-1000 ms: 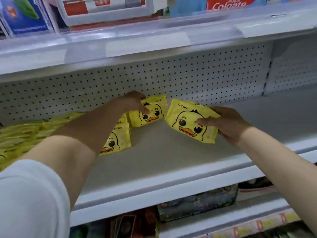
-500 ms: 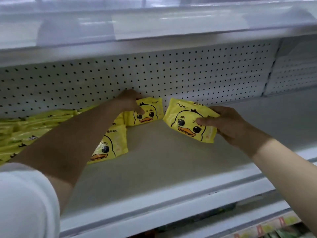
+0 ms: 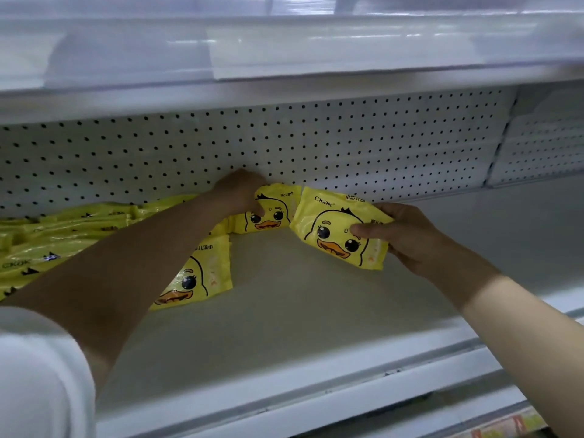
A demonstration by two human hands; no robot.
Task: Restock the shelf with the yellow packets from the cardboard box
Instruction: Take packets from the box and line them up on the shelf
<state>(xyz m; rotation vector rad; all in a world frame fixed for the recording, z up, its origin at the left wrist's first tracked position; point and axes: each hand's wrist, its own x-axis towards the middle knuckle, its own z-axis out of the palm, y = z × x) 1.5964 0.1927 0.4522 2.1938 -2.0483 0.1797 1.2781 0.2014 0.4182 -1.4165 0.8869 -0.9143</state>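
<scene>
My right hand (image 3: 407, 237) grips a yellow duck-face packet (image 3: 335, 230), held tilted just above the white shelf (image 3: 316, 311). My left hand (image 3: 241, 192) presses on another yellow packet (image 3: 271, 213) that leans at the back against the pegboard. A third packet (image 3: 202, 273) lies flat on the shelf under my left forearm. Several more yellow packets (image 3: 63, 235) are piled along the shelf's left side. The cardboard box is out of view.
A white perforated back panel (image 3: 347, 147) closes the shelf behind. The upper shelf's front rail with clear label strip (image 3: 284, 49) overhangs above. The shelf's front lip (image 3: 316, 396) runs across below, with a lower shelf's price strip (image 3: 512, 426) at bottom right.
The camera has tilted down and closer, hiding the upper shelf's goods. My left hand pushed its packet back against the pegboard. My right hand keeps its packet nearly in place.
</scene>
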